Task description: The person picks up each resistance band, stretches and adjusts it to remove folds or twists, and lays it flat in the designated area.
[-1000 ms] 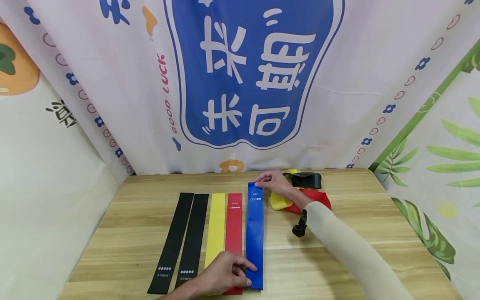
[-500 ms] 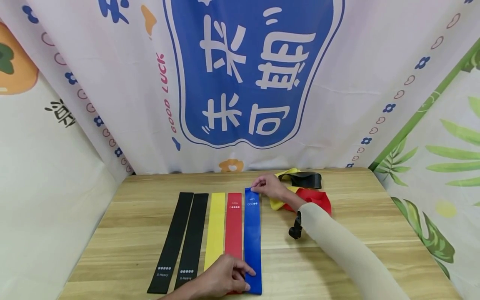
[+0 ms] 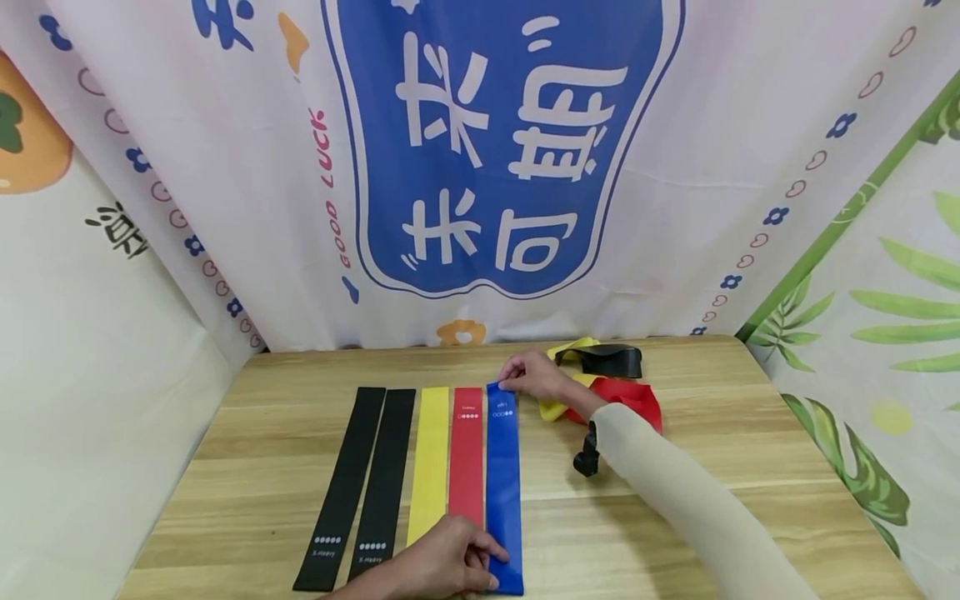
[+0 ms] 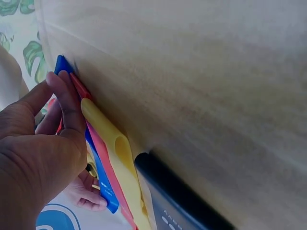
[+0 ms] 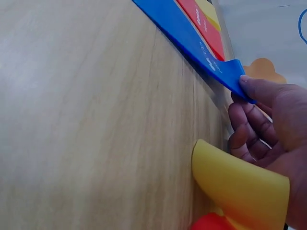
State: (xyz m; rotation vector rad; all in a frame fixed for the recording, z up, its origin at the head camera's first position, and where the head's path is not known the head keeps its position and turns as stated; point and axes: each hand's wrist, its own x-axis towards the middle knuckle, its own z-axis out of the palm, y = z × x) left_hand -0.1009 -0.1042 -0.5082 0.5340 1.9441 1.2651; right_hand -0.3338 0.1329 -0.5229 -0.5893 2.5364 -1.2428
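Observation:
Five flat loop resistance bands lie side by side: two black ones, a yellow one point(image 3: 430, 458), a red one point(image 3: 468, 454) and a blue one point(image 3: 503, 475) at the right. My right hand point(image 3: 534, 375) pinches the blue band's far end between thumb and fingers; that end is slightly lifted in the right wrist view. At the near end, my left hand point(image 3: 446, 558) holds the blue band at its left edge with thumb and index finger. This hand covers the near ends of the yellow and red bands. The black bands point(image 3: 341, 492) lie left of it.
Behind my right wrist, loose bands lie in a heap: a red one point(image 3: 626, 400), a black one point(image 3: 611, 361) and a yellow one point(image 5: 240, 182). They rest on the wooden table point(image 3: 247, 467). A printed curtain point(image 3: 300, 317) hangs along its back edge.
The blue band has shifted left and towards me, closer and more parallel to the red band. My right hand has moved left and slightly nearer with its far end; my left hand has moved slightly nearer.

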